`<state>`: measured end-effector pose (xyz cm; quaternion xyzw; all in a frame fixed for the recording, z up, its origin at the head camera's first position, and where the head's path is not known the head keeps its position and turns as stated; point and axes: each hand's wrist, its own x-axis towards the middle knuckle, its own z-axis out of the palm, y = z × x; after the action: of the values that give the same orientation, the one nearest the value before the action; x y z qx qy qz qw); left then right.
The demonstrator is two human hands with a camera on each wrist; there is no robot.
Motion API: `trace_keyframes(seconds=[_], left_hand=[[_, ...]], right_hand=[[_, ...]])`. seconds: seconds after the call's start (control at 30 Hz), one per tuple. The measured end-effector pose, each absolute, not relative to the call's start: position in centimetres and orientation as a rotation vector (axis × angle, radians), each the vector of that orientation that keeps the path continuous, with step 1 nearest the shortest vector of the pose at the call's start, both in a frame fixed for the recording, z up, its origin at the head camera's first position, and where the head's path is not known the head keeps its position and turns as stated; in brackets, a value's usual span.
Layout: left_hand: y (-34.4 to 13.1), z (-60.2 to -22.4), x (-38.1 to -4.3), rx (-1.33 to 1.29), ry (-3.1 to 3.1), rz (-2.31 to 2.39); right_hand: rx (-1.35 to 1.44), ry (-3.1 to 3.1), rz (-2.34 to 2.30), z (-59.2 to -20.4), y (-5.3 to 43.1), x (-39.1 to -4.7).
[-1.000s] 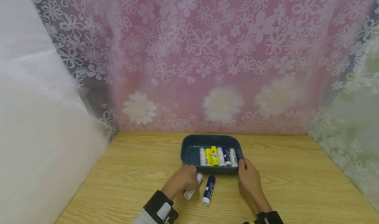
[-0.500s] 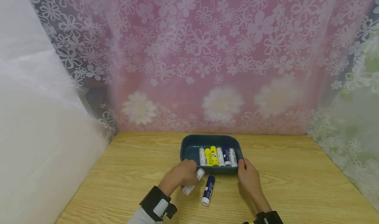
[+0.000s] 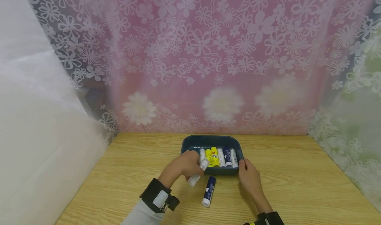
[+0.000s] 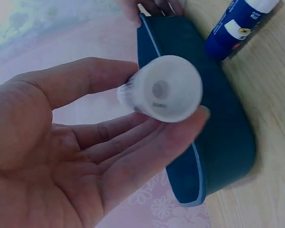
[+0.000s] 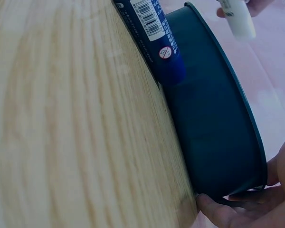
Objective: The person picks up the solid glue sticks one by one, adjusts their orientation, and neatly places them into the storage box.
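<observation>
My left hand (image 3: 188,166) pinches a white glue stick (image 4: 175,88) between thumb and fingers, tilted close over the front left rim of a dark teal box (image 3: 221,171). In the left wrist view its round white end faces the camera. At the box's front right corner my right hand (image 3: 250,176) grips the wall, with the thumb near the rim and fingers low on the side (image 5: 237,209). A row of glue sticks lies inside, among them a yellow one (image 3: 215,157) and a blue one (image 3: 227,157). The left part of the box is partly hidden by my left hand.
A navy glue stick (image 3: 209,191) with a white cap lies on the wooden table (image 3: 143,172) just in front of the box. Behind the table hangs a pink flowered curtain (image 3: 220,53). A white sheet (image 3: 44,125) stands along the left side.
My left hand has lifted the white glue stick off the table and carried it forward and slightly right to the box rim. The right hand and the box stay in place.
</observation>
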<state>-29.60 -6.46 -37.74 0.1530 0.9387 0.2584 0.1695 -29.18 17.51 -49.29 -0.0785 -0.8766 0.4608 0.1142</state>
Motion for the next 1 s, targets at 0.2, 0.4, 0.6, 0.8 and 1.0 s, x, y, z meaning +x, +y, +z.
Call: trace_keyframes(seconds=[0.2,0.4,0.6,0.8,1.0], left_hand=[[-6.1,-37.4,-31.5,0.48,2.729,0.826],[-5.6,-37.5,-33.6,0.432,2.77,0.986],[-5.5,-38.1,-35.0,0.271,2.787,1.129],[-5.9,-38.9,-35.8,0.239,2.834,1.147],[-6.2,-40.3,-36.2,0.206,2.887,1.121]], right_hand=[[-0.237,-2.573,1.348,-49.4,17.8,-29.2],[-0.245,-2.568,1.338,-49.4,17.9,-29.0],[-0.244,-2.575,1.368,-49.6,17.7,-29.1],[-0.251,-2.576,1.382,-49.6,17.6,-29.2],[-0.247,-2.571,1.38,-49.7,17.7,-29.3]])
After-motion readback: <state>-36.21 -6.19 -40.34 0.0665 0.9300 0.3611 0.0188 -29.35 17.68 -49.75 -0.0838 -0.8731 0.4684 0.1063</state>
